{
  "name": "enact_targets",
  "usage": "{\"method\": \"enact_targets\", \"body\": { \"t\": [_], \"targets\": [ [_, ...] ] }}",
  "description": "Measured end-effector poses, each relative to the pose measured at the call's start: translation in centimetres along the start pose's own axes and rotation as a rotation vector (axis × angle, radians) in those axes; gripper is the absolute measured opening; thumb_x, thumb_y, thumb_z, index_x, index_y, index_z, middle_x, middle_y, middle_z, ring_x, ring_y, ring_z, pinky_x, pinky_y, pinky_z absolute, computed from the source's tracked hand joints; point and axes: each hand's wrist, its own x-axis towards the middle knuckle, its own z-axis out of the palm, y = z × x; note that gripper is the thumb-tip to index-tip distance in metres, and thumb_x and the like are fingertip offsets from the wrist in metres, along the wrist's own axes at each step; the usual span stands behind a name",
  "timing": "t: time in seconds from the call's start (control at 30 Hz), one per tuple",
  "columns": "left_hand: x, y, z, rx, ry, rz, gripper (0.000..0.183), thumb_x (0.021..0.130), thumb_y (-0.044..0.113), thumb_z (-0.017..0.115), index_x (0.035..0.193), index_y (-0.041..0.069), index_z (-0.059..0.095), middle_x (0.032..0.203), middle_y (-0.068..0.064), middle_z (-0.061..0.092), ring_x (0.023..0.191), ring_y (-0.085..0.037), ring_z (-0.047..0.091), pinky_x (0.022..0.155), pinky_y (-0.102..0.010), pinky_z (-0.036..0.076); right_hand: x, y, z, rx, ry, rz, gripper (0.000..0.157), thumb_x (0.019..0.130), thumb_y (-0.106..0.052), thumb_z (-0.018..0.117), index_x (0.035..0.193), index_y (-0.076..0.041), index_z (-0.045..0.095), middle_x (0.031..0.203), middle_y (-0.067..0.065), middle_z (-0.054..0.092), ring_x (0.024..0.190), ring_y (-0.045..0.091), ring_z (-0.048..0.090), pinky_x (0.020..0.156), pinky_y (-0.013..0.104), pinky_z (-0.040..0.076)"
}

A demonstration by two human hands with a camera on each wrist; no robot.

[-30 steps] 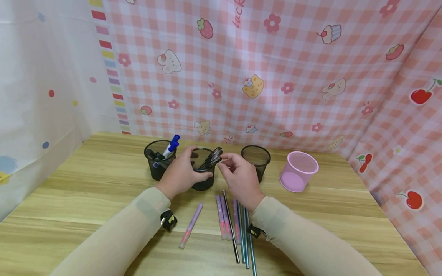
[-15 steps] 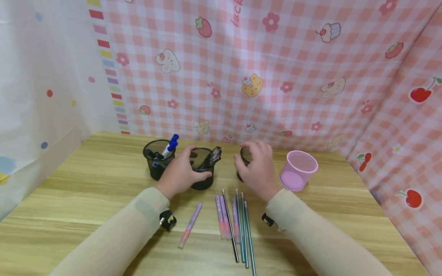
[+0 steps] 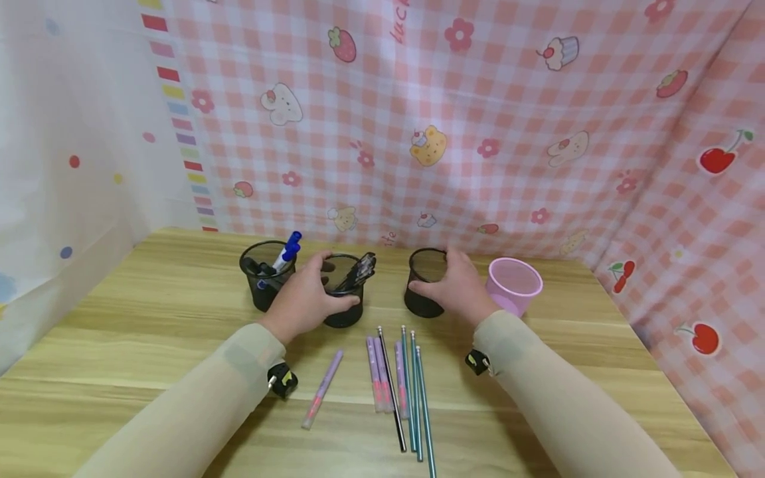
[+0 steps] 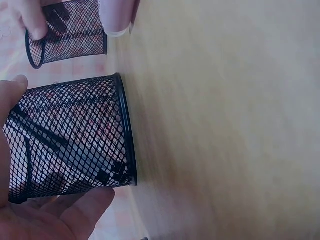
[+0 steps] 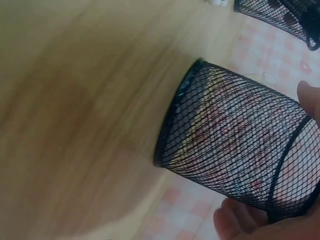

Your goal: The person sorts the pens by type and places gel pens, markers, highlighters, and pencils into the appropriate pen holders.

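Note:
In the head view my left hand (image 3: 305, 299) grips a black mesh pen holder (image 3: 343, 318), thumb in front and fingers around its far side. Dark clear-capped pens (image 3: 363, 267) lean against its right rim. My right hand (image 3: 459, 285) holds another black mesh pen holder (image 3: 423, 302) by its right side, thumb across the front. Close up, the left wrist view has the first holder (image 4: 75, 135) between thumb and fingers. The right wrist view shows mesh walls of the second holder (image 5: 235, 140), with fingertips at its rim end.
A third black mesh holder (image 3: 258, 292) with blue-capped markers (image 3: 287, 252) stands left. A pink holder (image 3: 515, 282) is at right, partly behind my right hand. In front lie purple pens (image 3: 373, 372), one apart (image 3: 324, 388), a black pencil (image 3: 391, 388) and several teal pencils (image 3: 421, 405).
My right hand has left the dark pens in the middle holder, moved right, and now grips the black holder there. My left hand keeps its hold. The head view has shifted slightly.

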Motion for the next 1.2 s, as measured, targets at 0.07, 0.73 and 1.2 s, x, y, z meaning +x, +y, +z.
{"method": "enact_targets", "body": {
  "t": [0.07,0.73,1.2],
  "targets": [
    [0.0,-0.1,0.0,0.001,-0.004,0.002,0.11,0.087,0.055,0.083,0.167,0.011,0.022,0.161,-0.017,0.049,0.139,-0.04,0.056,0.108,-0.057,0.052,0.1,0.3,0.2,0.01,0.013,-0.002,0.104,0.083,-0.048,0.087,0.16,-0.002,0.033,0.153,0.029,0.047,0.142,0.044,0.048,0.117,0.058,0.043],
    [-1.1,1.1,-1.9,0.026,0.025,0.072,0.133,0.082,0.07,0.079,0.17,0.014,-0.003,0.177,-0.017,0.006,0.161,-0.042,0.02,0.124,-0.063,0.031,0.6,0.8,0.6,0.036,0.05,0.007,0.097,0.078,-0.042,0.091,0.151,0.0,0.041,0.139,0.027,0.058,0.127,0.04,0.059,0.111,0.052,0.049],
    [-7.1,3.6,-1.7,0.488,0.099,0.484,0.038,0.095,0.032,0.078,0.122,0.007,0.067,0.105,-0.005,0.074,0.082,-0.016,0.07,0.068,-0.036,0.061,0.6,0.9,0.7,0.053,0.058,0.029,0.099,0.077,-0.043,0.092,0.151,-0.001,0.041,0.139,0.024,0.059,0.128,0.039,0.059,0.111,0.052,0.049]
  ]
}}
